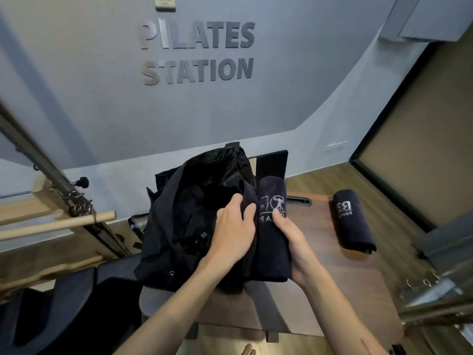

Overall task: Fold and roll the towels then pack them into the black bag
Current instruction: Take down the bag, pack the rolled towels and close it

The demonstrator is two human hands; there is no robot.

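From the head view I have both hands on one rolled dark towel (pixel 272 226), held at the mouth of the black bag (pixel 194 216). My right hand (pixel 291 242) has its grip closed around the roll from the right side and underneath: the thumb lies across the top near the pale printed logo, and the remaining fingers disappear beneath the cloth, so I cannot see how far they wrap. My left hand (pixel 235 226) comes in from the left with its fingers curled over the roll's left edge, where towel and bag fabric meet. Both are dark, and I cannot tell whether that grip takes the towel alone or some of the bag's edge as well.

The bag sits slumped and open on the wooden worktop (pixel 332 278), its far end propped up near the grey wall. Its inside is nearly uniform black; I cannot make out what it contains.

A second rolled towel (pixel 353 221) lies on the worktop well to the right, apart from bag and hands, with part of its printed lettering wrapped out of sight. At the left, wooden bars (pixel 56 224) and a metal frame are cut off by the picture's edge.
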